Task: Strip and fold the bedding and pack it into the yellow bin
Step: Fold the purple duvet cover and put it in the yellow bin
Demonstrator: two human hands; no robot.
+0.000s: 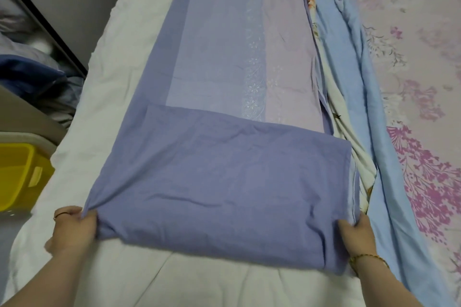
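Note:
A long purple-and-lilac duvet cover [224,169] lies in a strip down the white quilt [104,112], its near end folded over into a thick blue-purple panel. My left hand [73,228] grips the panel's near left corner, the cloth bunched between thumb and fingers. My right hand [356,237] holds the near right edge of the fold, thumb on top. The yellow bin [17,177] stands on the floor to the left of the bed, open and seemingly with nothing inside.
A crumpled light-blue sheet [349,62] with a floral lining runs along the strip's right side. Beyond it lies a pink floral bedspread [419,107]. A dark cabinet edge [45,12] and a heap of clothes [32,70] stand at the left.

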